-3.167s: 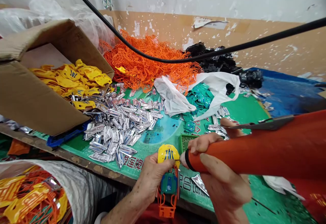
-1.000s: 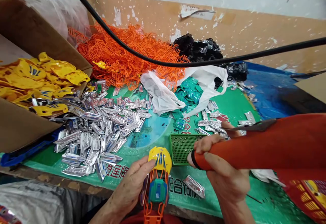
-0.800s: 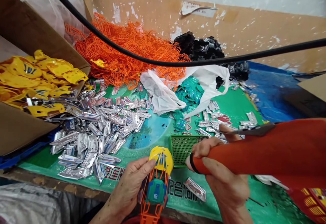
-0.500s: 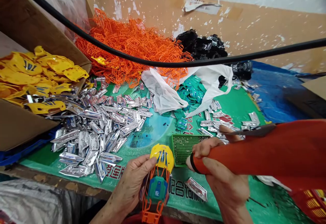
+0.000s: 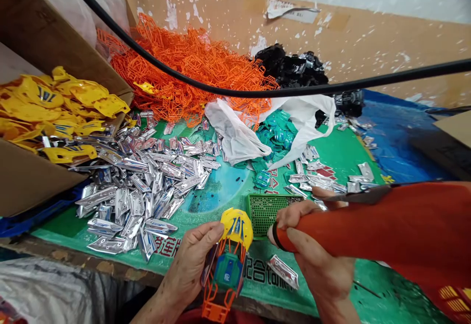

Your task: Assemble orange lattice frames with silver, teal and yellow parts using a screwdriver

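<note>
My left hand [image 5: 198,250] grips a toy car body [image 5: 227,271] by its left side. The body has a yellow hood with blue marks, orange tubular framing and a teal middle piece. My right hand [image 5: 312,245] wraps around what looks like a red electric screwdriver [image 5: 353,228], held roughly level. Its pale tip, behind a black ring, points left toward the car and stays apart from it. A green mesh basket [image 5: 262,216] with small bits in it sits just beyond, partly behind my right fingers. One silver printed strip [image 5: 282,271] lies between my hands.
Silver strips [image 5: 147,186] are heaped at left, beside a cardboard box [image 5: 40,181] of yellow shells [image 5: 47,103]. Orange frames [image 5: 184,64] and black parts [image 5: 290,66] pile up behind. A white bag [image 5: 237,135] holds teal pieces [image 5: 275,132]. A black cable [image 5: 265,91] hangs across.
The toy car has shifted slightly right and the tool's tip slightly left, so the gap between them is a little smaller. Both grips look the same.
</note>
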Action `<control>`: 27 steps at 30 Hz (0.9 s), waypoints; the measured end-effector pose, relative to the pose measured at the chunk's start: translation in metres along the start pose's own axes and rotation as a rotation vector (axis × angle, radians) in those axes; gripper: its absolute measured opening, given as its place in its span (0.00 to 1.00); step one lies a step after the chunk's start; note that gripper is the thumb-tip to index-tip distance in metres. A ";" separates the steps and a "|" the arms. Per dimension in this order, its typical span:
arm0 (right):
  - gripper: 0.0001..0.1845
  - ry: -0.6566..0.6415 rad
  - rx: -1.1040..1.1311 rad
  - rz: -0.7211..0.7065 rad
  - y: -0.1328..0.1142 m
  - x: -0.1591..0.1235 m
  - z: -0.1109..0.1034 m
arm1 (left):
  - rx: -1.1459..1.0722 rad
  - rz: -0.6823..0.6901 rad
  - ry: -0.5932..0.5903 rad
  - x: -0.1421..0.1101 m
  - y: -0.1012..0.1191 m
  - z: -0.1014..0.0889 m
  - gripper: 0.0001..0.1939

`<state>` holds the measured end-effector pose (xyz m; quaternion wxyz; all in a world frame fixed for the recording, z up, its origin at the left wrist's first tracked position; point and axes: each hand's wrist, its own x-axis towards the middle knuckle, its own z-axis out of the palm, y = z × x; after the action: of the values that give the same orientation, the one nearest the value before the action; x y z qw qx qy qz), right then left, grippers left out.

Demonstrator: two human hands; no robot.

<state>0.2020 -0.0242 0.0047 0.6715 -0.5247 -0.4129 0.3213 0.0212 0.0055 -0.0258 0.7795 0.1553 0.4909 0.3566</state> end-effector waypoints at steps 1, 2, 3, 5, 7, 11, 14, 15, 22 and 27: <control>0.14 -0.002 -0.005 0.001 0.001 -0.001 0.000 | 0.006 0.002 0.004 0.000 0.000 0.000 0.20; 0.13 -0.006 -0.010 0.004 0.001 -0.001 0.000 | 0.013 0.004 0.005 0.000 0.000 0.000 0.20; 0.13 -0.010 -0.014 0.011 0.001 -0.001 0.000 | 0.018 0.005 0.003 -0.001 0.000 0.000 0.20; 0.14 -0.003 -0.013 0.023 -0.002 0.000 0.002 | 0.016 0.013 -0.005 -0.001 0.000 0.000 0.20; 0.18 0.020 0.012 0.016 -0.006 0.002 0.004 | 0.009 0.019 -0.022 -0.001 0.001 0.000 0.19; 0.22 0.068 0.147 -0.011 -0.018 0.009 0.008 | 0.035 0.031 -0.019 0.000 -0.001 0.000 0.20; 0.27 0.083 0.233 -0.033 -0.029 0.013 0.008 | 0.051 0.044 -0.018 0.001 -0.002 -0.001 0.22; 0.28 0.075 0.248 -0.038 -0.033 0.014 0.008 | 0.048 0.050 -0.025 0.001 -0.002 -0.001 0.22; 0.32 0.001 0.295 -0.063 -0.051 0.010 0.028 | -0.024 0.074 -0.101 -0.002 -0.003 0.002 0.21; 0.32 -0.005 0.301 -0.065 -0.056 0.006 0.055 | -0.009 0.098 -0.093 0.001 -0.008 -0.003 0.21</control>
<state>0.1552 -0.0081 0.0661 0.7516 -0.4035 -0.3785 0.3592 0.0219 0.0004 -0.0330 0.7838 0.1921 0.4444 0.3889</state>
